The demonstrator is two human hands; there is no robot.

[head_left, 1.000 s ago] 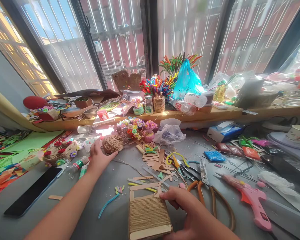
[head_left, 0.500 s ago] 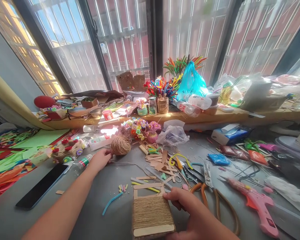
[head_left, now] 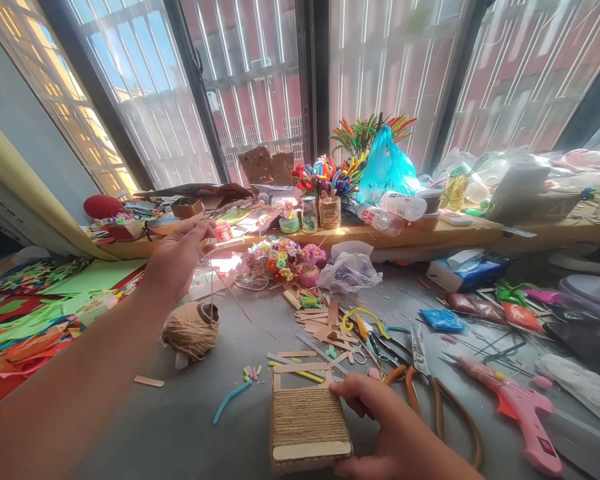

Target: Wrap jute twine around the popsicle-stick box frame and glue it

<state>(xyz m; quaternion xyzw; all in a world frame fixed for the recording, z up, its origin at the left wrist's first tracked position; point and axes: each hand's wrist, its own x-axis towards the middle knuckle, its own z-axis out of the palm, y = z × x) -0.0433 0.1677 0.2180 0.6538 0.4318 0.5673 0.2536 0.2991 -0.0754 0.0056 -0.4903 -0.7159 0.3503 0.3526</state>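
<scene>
My right hand [head_left: 375, 420] grips a small craft-stick box [head_left: 310, 417] near the bottom of the head view, thumb on its right side. Rows of twine wrap the box's face, and bare wooden sticks frame it at top and bottom. Raised at the left, my left hand [head_left: 180, 257] is closed, fingertips pinched on a strand of twine that runs down from it. Below that hand is the twine ball [head_left: 193, 330], with a dark hollow in its top. The rest of the strand is too thin to trace.
Loose craft sticks [head_left: 325, 320] lie beyond the box. To the right are large scissors [head_left: 420, 360] and a pink glue gun [head_left: 520, 407]. Coloured felt [head_left: 35, 313] covers the left side. A cluttered window ledge [head_left: 260, 243] runs along the back.
My left hand has risen and moved left, pulling up twine. The ball has shifted left and nearer, turning its hollow into view. My right hand still holds the box.
</scene>
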